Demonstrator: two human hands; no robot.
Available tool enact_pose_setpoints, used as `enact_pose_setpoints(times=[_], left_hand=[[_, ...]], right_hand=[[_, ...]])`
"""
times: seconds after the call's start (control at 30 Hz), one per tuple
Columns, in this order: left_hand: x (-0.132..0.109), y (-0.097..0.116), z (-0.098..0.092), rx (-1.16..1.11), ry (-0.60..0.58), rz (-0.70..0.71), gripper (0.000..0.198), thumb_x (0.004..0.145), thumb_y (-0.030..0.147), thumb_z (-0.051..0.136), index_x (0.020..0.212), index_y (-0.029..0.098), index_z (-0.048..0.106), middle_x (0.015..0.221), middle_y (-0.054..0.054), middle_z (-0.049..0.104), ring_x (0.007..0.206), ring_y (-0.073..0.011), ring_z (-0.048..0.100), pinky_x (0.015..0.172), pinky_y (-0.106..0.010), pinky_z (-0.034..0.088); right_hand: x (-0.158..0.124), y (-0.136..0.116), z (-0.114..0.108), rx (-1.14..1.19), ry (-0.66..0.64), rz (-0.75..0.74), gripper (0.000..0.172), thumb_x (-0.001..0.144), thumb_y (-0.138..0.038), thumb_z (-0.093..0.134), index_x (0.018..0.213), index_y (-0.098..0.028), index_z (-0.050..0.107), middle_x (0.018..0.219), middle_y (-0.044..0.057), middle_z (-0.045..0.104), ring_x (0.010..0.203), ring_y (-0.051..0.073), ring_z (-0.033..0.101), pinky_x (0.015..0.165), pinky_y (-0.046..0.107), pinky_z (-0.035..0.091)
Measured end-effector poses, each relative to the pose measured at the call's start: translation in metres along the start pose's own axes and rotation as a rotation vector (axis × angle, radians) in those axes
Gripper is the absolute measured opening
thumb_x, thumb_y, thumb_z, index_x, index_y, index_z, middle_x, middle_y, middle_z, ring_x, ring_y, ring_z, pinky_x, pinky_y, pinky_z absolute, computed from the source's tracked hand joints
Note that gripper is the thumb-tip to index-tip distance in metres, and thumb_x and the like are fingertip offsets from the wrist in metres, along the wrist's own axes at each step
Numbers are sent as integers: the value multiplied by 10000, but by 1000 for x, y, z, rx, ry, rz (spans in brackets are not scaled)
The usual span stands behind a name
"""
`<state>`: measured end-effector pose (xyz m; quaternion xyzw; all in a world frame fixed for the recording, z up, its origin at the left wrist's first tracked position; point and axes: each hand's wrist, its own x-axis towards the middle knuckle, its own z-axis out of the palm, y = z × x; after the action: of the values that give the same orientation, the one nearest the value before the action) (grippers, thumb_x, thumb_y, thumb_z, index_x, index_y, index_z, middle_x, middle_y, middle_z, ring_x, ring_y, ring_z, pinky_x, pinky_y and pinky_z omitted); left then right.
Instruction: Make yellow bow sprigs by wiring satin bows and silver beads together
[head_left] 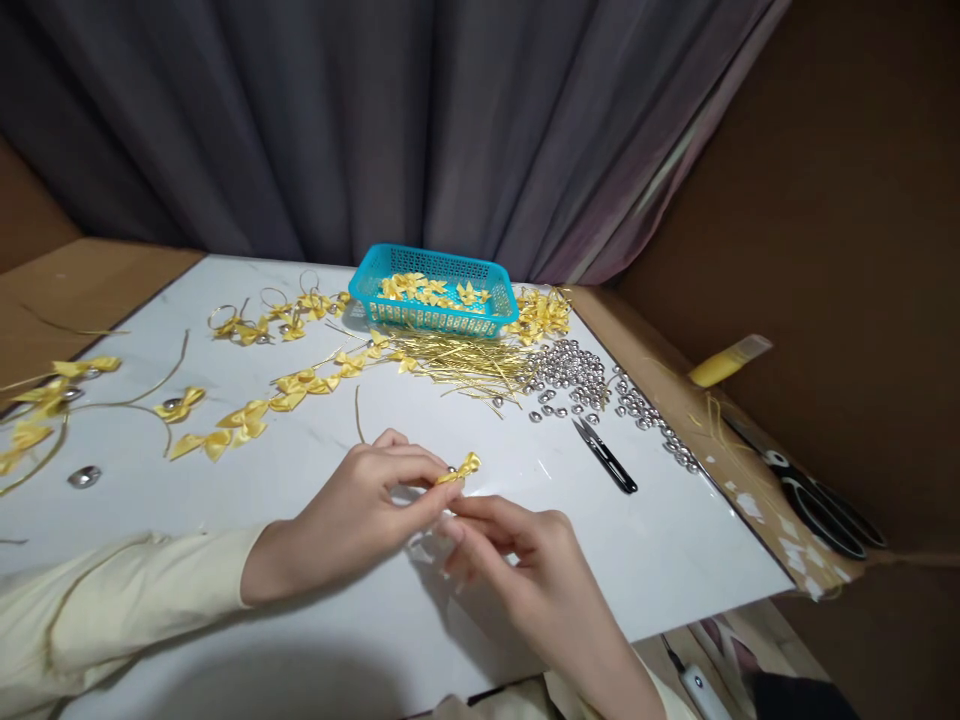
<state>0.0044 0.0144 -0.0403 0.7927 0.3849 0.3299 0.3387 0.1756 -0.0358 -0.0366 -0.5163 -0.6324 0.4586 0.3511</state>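
Observation:
Between the thumb and fingers of my left hand [352,505] is a small yellow ribbon bow [463,468] with a silvery bead at its side. My right hand [517,560] is just below and to the right, its thumb and index finger brought together near the bow's underside. Whether they pinch a thin wire or tie there is too small to make out. Beyond the hands lies a row of yellow bows [300,388], and a bundle of gold wire ties [457,360] sits further back.
At the back stands a turquoise basket [360,285] holding yellow bows. Silver beads [570,370] are heaped to the right, near black thread snips [606,458]. Large scissors [817,505] and a yellow-capped tube [729,362] lie past the white board's right edge. More bows [56,400] lie at left.

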Motion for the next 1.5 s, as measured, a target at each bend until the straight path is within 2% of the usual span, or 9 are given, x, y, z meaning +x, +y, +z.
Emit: enact_pose_setpoints(times=[0.07,0.13,0.17,0.27,0.4,0.6,0.93,1.13,1.5], left_hand=[[0,0,-1,12,-25,20,193,861,200,549,725,152,678,725,-25,708,737,-164,577,681,-278,416],[-1,0,-1,27,-76,78,174,865,185,544,751,139,668,714,-26,696,714,-153,558,693,-276,407],[-1,0,-2,35,-111,114,177,873,176,535,755,134,661,709,-24,691,691,-143,550,703,-279,400],[-1,2,-2,49,-208,202,204,896,155,489,764,126,642,693,-16,681,611,-112,528,724,-286,378],[-2,3,-2,81,-218,248,214,895,143,461,768,130,633,667,-10,663,583,-105,502,732,-285,371],[-1,5,-3,6,-242,146,201,885,174,483,766,158,643,677,-2,665,619,-115,510,728,-255,396],[0,10,-10,-92,-348,-13,251,910,232,467,824,197,700,741,-5,714,751,-139,565,724,-220,414],[1,13,-13,-150,-390,-141,295,914,298,452,809,192,706,755,-12,724,771,-143,616,722,-215,435],[4,14,-13,-215,-382,-169,197,865,264,537,765,182,686,731,10,745,731,-127,651,701,-194,448]], right_hand=[[-2,-2,-10,-129,169,-138,142,884,-242,539,893,-180,667,673,9,692,534,113,616,484,178,470],[-1,-6,-21,-302,325,-324,114,873,-179,551,916,-189,656,816,35,694,683,139,622,583,215,489],[1,-7,-25,-366,326,-395,130,867,-154,555,949,-189,649,893,54,679,789,161,617,660,244,496],[9,-8,-29,-413,153,-491,136,868,-135,548,973,-186,618,977,82,620,960,201,559,793,311,476],[17,-2,-22,-339,-6,-545,89,895,-113,495,894,-179,555,880,66,603,895,189,535,780,317,451],[15,1,-17,-269,-50,-442,153,908,-103,423,797,-180,496,773,46,570,722,150,523,646,262,420],[15,-1,-22,-178,-24,-276,150,914,-168,447,785,-176,522,739,26,613,644,120,548,591,226,401],[15,0,-20,-201,12,-296,152,925,-186,433,797,-180,515,727,19,616,604,104,531,544,208,381],[17,0,-17,-234,-3,-334,168,919,-155,409,789,-177,513,702,16,599,589,100,525,537,211,396]])
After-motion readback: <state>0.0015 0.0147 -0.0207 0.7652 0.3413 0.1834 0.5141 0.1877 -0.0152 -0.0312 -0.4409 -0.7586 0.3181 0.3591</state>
